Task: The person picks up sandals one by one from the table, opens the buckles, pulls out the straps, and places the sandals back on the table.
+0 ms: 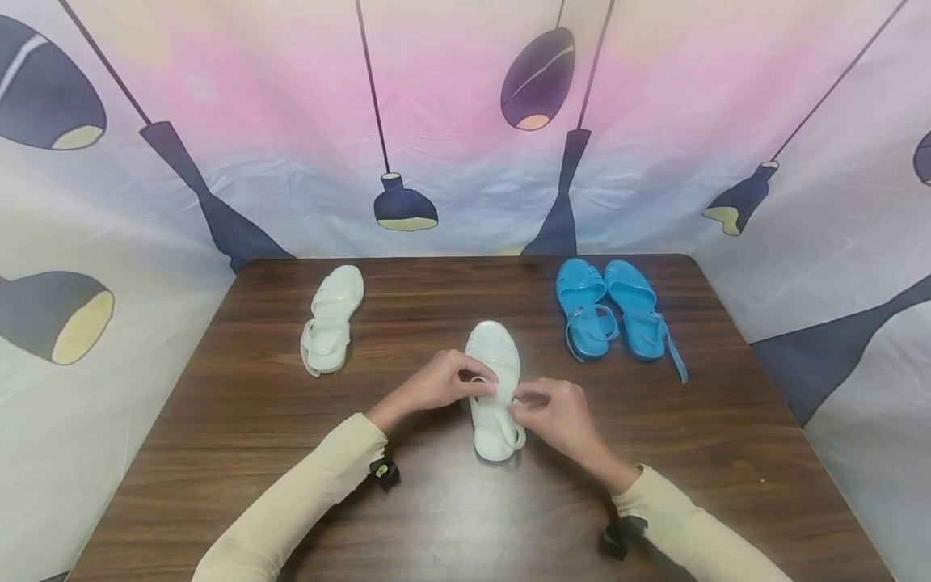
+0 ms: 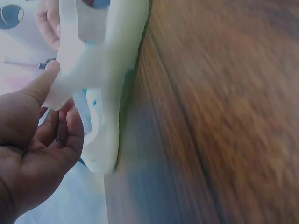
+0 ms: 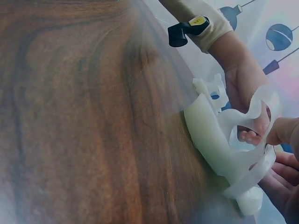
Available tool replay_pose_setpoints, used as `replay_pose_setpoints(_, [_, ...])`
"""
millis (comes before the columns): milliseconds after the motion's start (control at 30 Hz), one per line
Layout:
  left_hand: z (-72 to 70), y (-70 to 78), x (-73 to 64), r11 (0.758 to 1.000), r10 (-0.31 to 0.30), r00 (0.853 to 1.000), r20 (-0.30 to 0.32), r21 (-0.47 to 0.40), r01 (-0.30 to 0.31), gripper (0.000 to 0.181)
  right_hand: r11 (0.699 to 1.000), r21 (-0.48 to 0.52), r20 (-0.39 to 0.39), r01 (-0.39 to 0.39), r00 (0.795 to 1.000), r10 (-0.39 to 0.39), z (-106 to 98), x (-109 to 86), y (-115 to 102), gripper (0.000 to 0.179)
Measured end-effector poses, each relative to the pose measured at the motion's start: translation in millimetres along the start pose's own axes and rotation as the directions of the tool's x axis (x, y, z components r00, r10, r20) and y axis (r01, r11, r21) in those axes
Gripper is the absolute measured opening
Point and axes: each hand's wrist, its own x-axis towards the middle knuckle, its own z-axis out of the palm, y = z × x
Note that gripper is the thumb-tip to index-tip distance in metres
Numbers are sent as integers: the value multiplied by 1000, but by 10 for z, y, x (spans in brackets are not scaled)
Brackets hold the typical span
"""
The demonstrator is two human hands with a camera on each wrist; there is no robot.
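Observation:
A white jelly sandal [image 1: 494, 346] lies on the brown table with its toe pointing away from me. My left hand [image 1: 439, 381] pinches the strap on the sandal's left side between thumb and fingers. On the other side, my right hand [image 1: 556, 411] grips the strap near the ankle opening. Seen from the left wrist, the thumb presses on a translucent white strap [image 2: 77, 70] with the fingers curled behind it. In the right wrist view a loop of strap [image 3: 252, 175] hangs beside the heel, below the fingers of my right hand [image 3: 286, 172].
Another white sandal [image 1: 339, 295] lies at the back left of the wooden table [image 1: 240, 453]. Two blue sandals [image 1: 579, 279] stand side by side at the back right, their straps loose. A fabric backdrop [image 1: 465, 105] printed with lamps surrounds the table's far edge and sides.

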Motion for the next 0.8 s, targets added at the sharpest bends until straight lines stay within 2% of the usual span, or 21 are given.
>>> replay_pose_setpoints(200, [-70, -28, -50, 999, -38, 999, -19, -37, 37, 12, 1000, 6, 14, -28, 1000, 28, -11, -13, 5, 17])
replay_pose_setpoints(400, [-57, -14, -22, 997, -19, 999, -36, -71, 17, 11, 999, 29, 24, -29, 999, 28, -12, -10, 0, 17])
replay_pose_setpoints(533, [-16, 13, 48, 998, -3, 999, -37, -68, 0, 19, 999, 33, 27, -20, 999, 19, -7, -5, 8, 16])
replay_pose_setpoints(700, [24, 45, 128, 998, 24, 1000, 12, -62, -23, 29, 1000, 20, 33, -6, 999, 5, -12, 4, 0, 16])
replay_pose_setpoints(800, [39, 54, 152, 995, 45, 997, 62, -93, -39, 26, 1000, 17, 30, 10, 999, -11, -9, 7, 1, 16])
